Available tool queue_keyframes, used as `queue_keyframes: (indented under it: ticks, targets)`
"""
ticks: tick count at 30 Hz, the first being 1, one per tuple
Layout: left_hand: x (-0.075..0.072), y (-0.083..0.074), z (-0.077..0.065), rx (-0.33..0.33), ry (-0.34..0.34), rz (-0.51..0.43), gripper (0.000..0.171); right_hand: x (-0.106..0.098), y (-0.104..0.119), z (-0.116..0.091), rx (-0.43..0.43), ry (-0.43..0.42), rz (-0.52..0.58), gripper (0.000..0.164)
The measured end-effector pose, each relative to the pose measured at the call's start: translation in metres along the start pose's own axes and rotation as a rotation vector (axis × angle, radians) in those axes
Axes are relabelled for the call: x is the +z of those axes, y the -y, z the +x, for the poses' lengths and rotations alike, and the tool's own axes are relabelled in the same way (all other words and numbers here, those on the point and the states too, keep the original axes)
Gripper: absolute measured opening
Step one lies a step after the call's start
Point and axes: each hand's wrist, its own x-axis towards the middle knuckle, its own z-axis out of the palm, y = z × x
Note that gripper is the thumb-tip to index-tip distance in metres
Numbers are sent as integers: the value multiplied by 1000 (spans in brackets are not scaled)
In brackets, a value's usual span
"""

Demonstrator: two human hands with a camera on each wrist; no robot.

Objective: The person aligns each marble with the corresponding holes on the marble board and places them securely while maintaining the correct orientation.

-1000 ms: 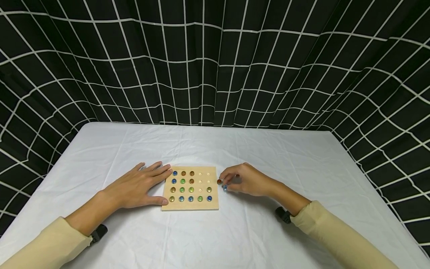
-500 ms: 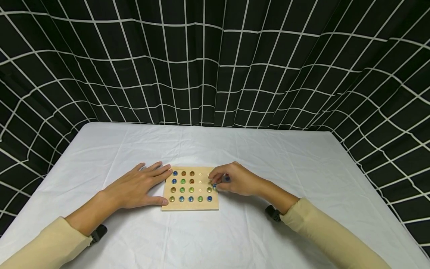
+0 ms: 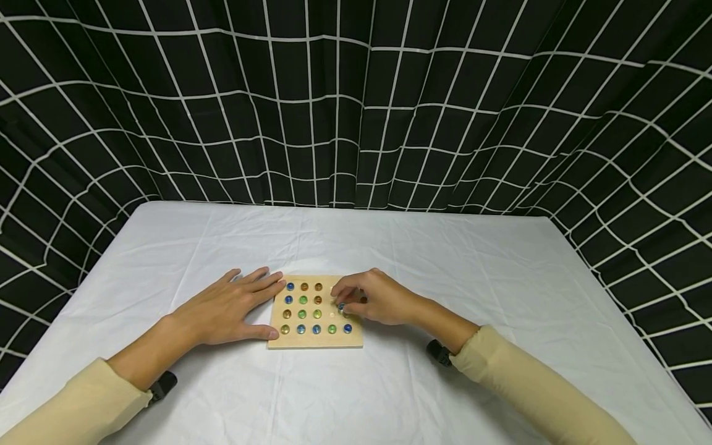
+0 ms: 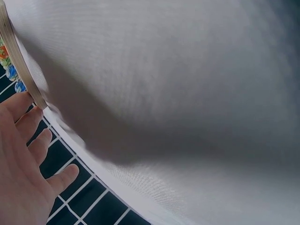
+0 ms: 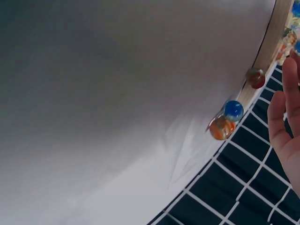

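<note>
In the head view my right hand [image 3: 384, 298] is over the right part of a wooden marble board [image 3: 311, 341], pinching a blue marble [image 3: 341, 306] between thumb and fingertips. Several blue, green, amber and brown marbles sit in the board's hollows, and a few hollows near the right hand hold none. My left hand [image 3: 228, 309] lies with spread fingers at the board's left edge, fingertips and thumb touching it. The left wrist view has those fingers [image 4: 32, 123] against the board's side.
Beside the board's right edge, the right wrist view has a brown marble [image 5: 256, 78], a blue marble [image 5: 233, 110] and an orange marble [image 5: 222, 128] on the white cloth. The hand hides most of them from above. A black curtain with white grid lines [image 3: 356, 111] hangs behind the table.
My right hand has moved left from the marbles beside the board to over its right columns, carrying the blue marble. The left hand has stayed in place.
</note>
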Motion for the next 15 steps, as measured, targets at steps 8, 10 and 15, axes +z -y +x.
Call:
queue_keyframes:
  ticks: [8,10,15]
  targets:
    - [0,0,0,0,-2,-1,95,8,4,9,-22,18,-12,25]
    - [0,0,1,-1,0,0,96,9,5,10,-25,28,-16,25]
    - [0,0,1,1,1,1,96,11,6,11,-28,36,-34,24]
